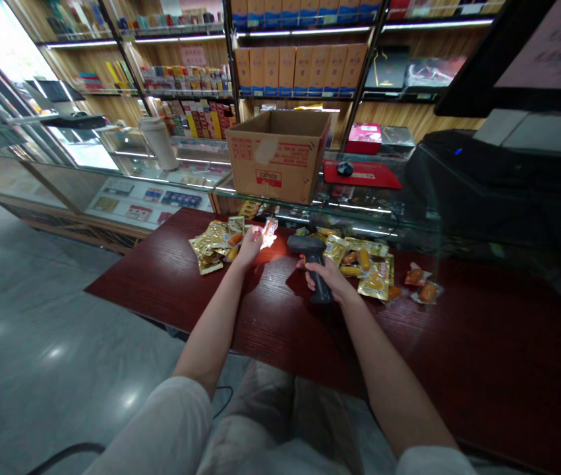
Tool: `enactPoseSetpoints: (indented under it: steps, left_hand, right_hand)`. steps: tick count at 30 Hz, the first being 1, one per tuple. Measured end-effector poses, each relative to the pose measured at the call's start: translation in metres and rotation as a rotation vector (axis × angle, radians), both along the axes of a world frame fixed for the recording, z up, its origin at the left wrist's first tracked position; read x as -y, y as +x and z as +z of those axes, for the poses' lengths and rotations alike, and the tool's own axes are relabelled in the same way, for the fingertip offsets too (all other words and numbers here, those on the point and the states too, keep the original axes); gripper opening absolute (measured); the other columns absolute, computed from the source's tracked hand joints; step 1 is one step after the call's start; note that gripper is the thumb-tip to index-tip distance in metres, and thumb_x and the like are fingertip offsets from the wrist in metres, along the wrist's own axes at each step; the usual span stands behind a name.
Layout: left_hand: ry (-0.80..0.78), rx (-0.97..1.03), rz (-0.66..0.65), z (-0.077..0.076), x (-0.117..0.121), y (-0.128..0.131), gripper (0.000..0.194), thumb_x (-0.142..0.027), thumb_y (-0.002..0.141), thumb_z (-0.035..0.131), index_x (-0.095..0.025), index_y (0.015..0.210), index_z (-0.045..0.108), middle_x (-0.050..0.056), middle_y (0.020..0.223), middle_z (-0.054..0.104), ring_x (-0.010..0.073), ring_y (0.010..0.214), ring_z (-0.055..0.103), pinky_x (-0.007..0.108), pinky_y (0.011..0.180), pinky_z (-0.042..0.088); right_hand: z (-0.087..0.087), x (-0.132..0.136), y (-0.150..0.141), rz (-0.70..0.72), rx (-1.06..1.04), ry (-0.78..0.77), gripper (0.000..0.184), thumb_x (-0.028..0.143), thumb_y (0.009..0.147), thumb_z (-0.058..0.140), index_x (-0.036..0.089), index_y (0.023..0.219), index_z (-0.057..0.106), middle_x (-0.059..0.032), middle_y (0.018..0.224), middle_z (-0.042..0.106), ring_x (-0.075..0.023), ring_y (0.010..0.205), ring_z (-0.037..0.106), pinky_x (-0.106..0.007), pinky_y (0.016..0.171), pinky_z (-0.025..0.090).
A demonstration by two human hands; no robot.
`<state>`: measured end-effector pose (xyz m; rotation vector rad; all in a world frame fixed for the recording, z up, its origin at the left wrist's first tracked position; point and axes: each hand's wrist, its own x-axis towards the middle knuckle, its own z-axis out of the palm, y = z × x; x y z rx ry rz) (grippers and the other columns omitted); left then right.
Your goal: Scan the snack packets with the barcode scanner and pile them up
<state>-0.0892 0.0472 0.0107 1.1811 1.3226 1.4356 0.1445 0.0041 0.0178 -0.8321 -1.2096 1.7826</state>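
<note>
My right hand (327,277) is wrapped round the grip of a dark barcode scanner (308,245), whose head points left. Its light falls on a small snack packet (269,229) pinched in my left hand (253,245); glare washes out part of the wrapper. Just left of that hand lies a pile of gold snack packets (212,241), with some orange-brown pieces in clear wrap among them. Right of the scanner spreads another pile of gold and clear packets (375,285). Apart from it, two clear-wrapped brown snacks (427,292) rest on the dark red table (280,316).
An opened cardboard box (275,165) stands on the glass counter behind the table. To its right are a red mat (374,175) with a computer mouse (345,169) and a black machine (498,171). A white cup (159,144) stands left. Stocked shelves line the back.
</note>
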Motion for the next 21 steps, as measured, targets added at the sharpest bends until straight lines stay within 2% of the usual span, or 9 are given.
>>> enactPoseSetpoints:
  steps: [2, 4, 6, 9, 11, 14, 17, 19, 21]
  left_hand:
    - [0.089, -0.333, 0.147, 0.003, 0.003, -0.004, 0.010, -0.016, 0.087, 0.050, -0.020, 0.096, 0.052, 0.008, 0.099, 0.068, 0.0229, 0.101, 0.068, 0.041, 0.095, 0.051]
    - [0.148, -0.639, 0.287, 0.005, 0.006, -0.010, 0.016, -0.013, 0.088, 0.047, -0.020, 0.100, 0.056, 0.013, 0.108, 0.067, 0.0269, 0.109, 0.063, 0.043, 0.101, 0.046]
    - [0.144, -0.859, 0.401, 0.006, 0.010, -0.017, 0.023, -0.011, 0.087, 0.045, -0.018, 0.105, 0.059, 0.017, 0.118, 0.064, 0.0319, 0.119, 0.058, 0.048, 0.106, 0.041]
    - [0.053, -1.013, 0.515, 0.004, 0.015, -0.027, 0.030, -0.012, 0.087, 0.044, -0.014, 0.111, 0.062, 0.023, 0.128, 0.060, 0.0380, 0.129, 0.050, 0.054, 0.109, 0.037]
    - [-0.017, -1.042, 0.536, 0.001, 0.017, -0.030, 0.032, -0.013, 0.087, 0.044, -0.010, 0.114, 0.062, 0.027, 0.131, 0.058, 0.0408, 0.134, 0.046, 0.059, 0.112, 0.032]
    - [-0.019, -1.103, 0.518, 0.000, 0.018, -0.024, 0.035, -0.015, 0.088, 0.048, -0.007, 0.118, 0.061, 0.031, 0.142, 0.051, 0.0431, 0.144, 0.035, 0.066, 0.116, 0.020]
    - [0.096, -1.162, 0.429, 0.002, 0.015, -0.003, 0.036, -0.019, 0.092, 0.046, -0.009, 0.123, 0.060, 0.026, 0.150, 0.046, 0.0371, 0.149, 0.029, 0.061, 0.121, 0.016]
    - [0.145, -1.155, 0.258, 0.005, 0.011, 0.019, 0.037, -0.026, 0.095, 0.047, -0.010, 0.126, 0.059, 0.021, 0.145, 0.052, 0.0314, 0.143, 0.041, 0.051, 0.122, 0.023]
    - [0.148, -1.110, 0.028, 0.006, 0.003, 0.043, 0.042, -0.035, 0.096, 0.051, -0.012, 0.131, 0.057, 0.018, 0.138, 0.057, 0.0274, 0.131, 0.053, 0.043, 0.114, 0.037]
  right_hand:
    - [0.004, -0.002, 0.006, -0.006, 0.002, 0.010, 0.039, 0.033, 0.067, 0.075, 0.020, 0.099, 0.058, -0.0029, 0.092, 0.073, -0.0063, 0.041, 0.046, -0.024, 0.037, 0.038]
    - [0.008, -0.005, 0.015, -0.039, -0.001, 0.015, 0.037, 0.033, 0.067, 0.074, 0.020, 0.098, 0.059, -0.0045, 0.093, 0.074, -0.0065, 0.041, 0.046, -0.024, 0.037, 0.038]
    - [0.010, -0.010, 0.027, -0.099, -0.001, 0.018, 0.036, 0.033, 0.066, 0.074, 0.020, 0.095, 0.059, -0.0043, 0.089, 0.074, -0.0070, 0.041, 0.045, -0.024, 0.036, 0.037]
    - [0.010, -0.016, 0.044, -0.176, 0.019, 0.004, 0.034, 0.034, 0.065, 0.076, 0.020, 0.091, 0.059, -0.0009, 0.071, 0.069, -0.0090, 0.041, 0.045, -0.025, 0.038, 0.038]
    - [0.009, -0.019, 0.053, -0.198, 0.040, -0.022, 0.034, 0.035, 0.066, 0.076, 0.020, 0.090, 0.058, 0.0032, 0.055, 0.060, -0.0108, 0.041, 0.046, -0.025, 0.039, 0.039]
    - [0.006, -0.022, 0.060, -0.210, 0.053, -0.042, 0.035, 0.037, 0.065, 0.077, 0.020, 0.088, 0.057, 0.0065, 0.045, 0.050, -0.0118, 0.039, 0.046, -0.025, 0.039, 0.038]
    - [0.005, -0.024, 0.058, -0.215, 0.027, -0.032, 0.036, 0.036, 0.062, 0.078, 0.020, 0.086, 0.057, 0.0063, 0.048, 0.052, -0.0107, 0.040, 0.045, -0.024, 0.039, 0.038]
    - [0.005, -0.024, 0.057, -0.189, 0.021, -0.041, 0.036, 0.037, 0.061, 0.079, 0.020, 0.085, 0.057, 0.0065, 0.047, 0.052, -0.0105, 0.039, 0.045, -0.024, 0.039, 0.038]
    - [0.006, -0.025, 0.057, -0.165, 0.020, -0.051, 0.037, 0.038, 0.062, 0.079, 0.020, 0.085, 0.056, 0.0071, 0.045, 0.050, -0.0105, 0.038, 0.044, -0.024, 0.039, 0.037]
